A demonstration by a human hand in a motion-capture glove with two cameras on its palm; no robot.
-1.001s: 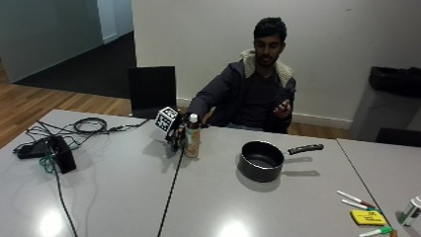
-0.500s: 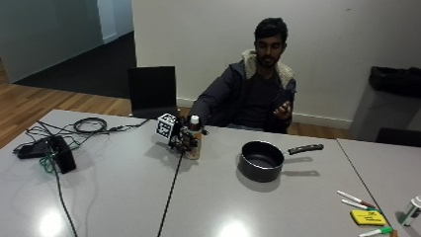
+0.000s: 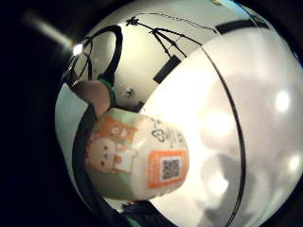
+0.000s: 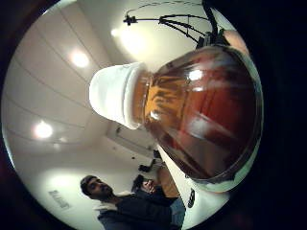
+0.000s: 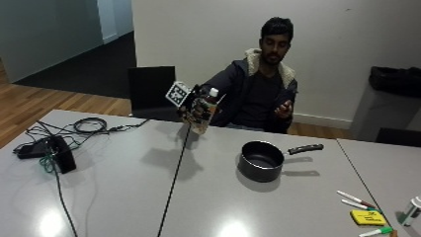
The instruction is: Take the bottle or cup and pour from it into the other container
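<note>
Your fingers are curled around the bottle [image 5: 200, 112], and your right hand [image 5: 189, 102] holds it up in the air, clear of the surface [image 5: 131, 197]. The bottle is not upright: its long axis leans a little, with the white cap [image 5: 213, 92] at the top and tilted toward the pot side, and the base pointing down toward the surface. In the thumb side palm view you see the cap [image 4: 115, 96] and the brown liquid in the neck very close to your palm. In the little finger side palm view the label [image 3: 137, 158] with a cartoon picture and an orange code patch fills the near part. The black pot [image 5: 261, 161] stands on the surface well apart from the bottle, its handle [image 5: 306, 148] pointing away from your hand. At the far edge lie some markers [image 5: 355, 200] and 1 yellow block [image 5: 367, 217].
</note>
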